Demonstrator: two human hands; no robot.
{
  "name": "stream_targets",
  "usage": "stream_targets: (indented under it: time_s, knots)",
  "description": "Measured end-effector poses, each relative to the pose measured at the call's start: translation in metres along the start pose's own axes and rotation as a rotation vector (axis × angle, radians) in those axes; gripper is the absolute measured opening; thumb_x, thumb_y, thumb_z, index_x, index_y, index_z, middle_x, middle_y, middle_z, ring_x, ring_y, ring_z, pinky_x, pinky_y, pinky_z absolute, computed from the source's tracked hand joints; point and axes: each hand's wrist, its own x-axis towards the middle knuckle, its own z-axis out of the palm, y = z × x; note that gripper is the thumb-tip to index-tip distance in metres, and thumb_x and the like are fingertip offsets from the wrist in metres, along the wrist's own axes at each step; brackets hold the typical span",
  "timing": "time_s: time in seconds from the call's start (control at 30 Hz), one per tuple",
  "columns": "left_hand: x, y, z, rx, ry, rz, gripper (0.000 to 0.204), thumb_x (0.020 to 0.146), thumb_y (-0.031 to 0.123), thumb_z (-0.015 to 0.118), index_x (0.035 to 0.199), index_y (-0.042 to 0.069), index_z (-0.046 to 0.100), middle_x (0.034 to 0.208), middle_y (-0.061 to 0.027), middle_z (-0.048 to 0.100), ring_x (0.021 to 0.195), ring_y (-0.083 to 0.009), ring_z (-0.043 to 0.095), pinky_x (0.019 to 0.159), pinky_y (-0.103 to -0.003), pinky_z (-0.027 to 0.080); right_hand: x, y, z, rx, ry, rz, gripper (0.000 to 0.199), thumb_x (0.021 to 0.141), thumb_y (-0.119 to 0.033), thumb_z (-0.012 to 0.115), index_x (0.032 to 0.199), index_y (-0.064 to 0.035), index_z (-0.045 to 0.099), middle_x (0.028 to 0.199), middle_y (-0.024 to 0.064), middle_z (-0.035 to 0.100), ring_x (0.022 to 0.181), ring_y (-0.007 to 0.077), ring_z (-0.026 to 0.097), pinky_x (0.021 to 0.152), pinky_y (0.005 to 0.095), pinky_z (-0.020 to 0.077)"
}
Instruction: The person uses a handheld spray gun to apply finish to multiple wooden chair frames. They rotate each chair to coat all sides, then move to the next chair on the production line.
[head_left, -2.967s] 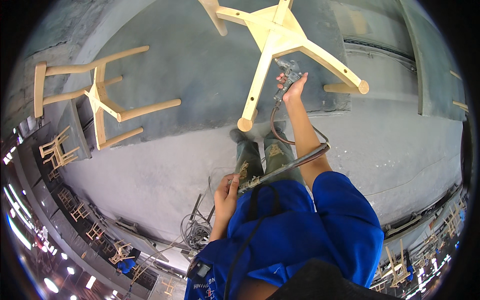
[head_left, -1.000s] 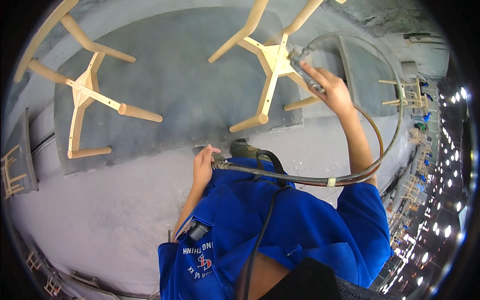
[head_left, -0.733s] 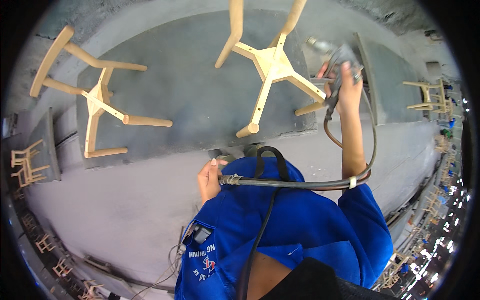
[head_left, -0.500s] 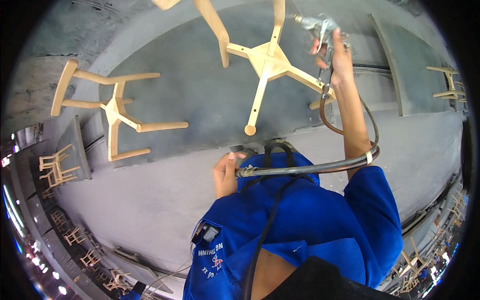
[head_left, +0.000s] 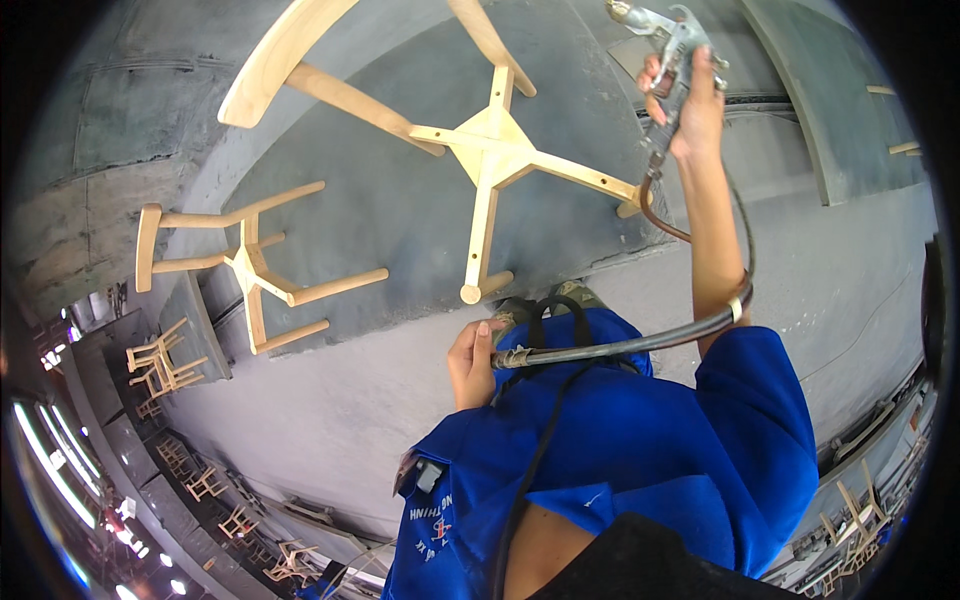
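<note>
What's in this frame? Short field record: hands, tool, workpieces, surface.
right hand: raised, gripping a metal spray gun, nozzle toward the upper left
left hand: low by the waist, holding the grey hose
hose: loops from the spray gun around the right forearm to the left hand
near chair frame: bare wood, upside down, legs splayed
far chair frame: bare wood, on the left
surface: grey platform under both frames
clothing: blue work shirt

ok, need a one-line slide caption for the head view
Right hand raises a spray gun beside an upturned wooden chair frame; left hand grips its hose.
</note>
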Motion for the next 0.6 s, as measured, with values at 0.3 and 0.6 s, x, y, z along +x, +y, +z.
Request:
stream_targets:
  time_s: [0.3, 0.6]
  knots:
    - [-0.010, 0.006, 0.020, 0.061, 0.085, -0.031, 0.031, 0.105, 0.026, 0.053, 0.101, 0.001, 0.071, 0.073, 0.0050, 0.049, 0.069, -0.0057, 0.039, 0.062, -0.024, 0.033, 0.021, 0.099, -0.094, -0.390, 0.297, 0.394, 0.038, 0.097, -0.046, 0.064, 0.101, -0.0085, 0.058, 0.073, 0.0076, 0.066, 0.058, 0.0183, 0.067, 0.038, 0.0267, 0.0362]
    - [-0.005, 0.000, 0.015, 0.037, 0.081, 0.021, 0.035, 0.104, 0.030, 0.052, 0.100, 0.003, 0.073, 0.067, 0.0062, 0.042, 0.063, -0.0049, 0.036, 0.058, -0.024, 0.028, 0.021, 0.127, -0.153, -0.571, 0.522, 0.368, 0.038, 0.096, -0.045, 0.067, 0.101, -0.0083, 0.059, 0.066, 0.0042, 0.062, 0.049, 0.0155, 0.062, 0.036, 0.0283, 0.0364]
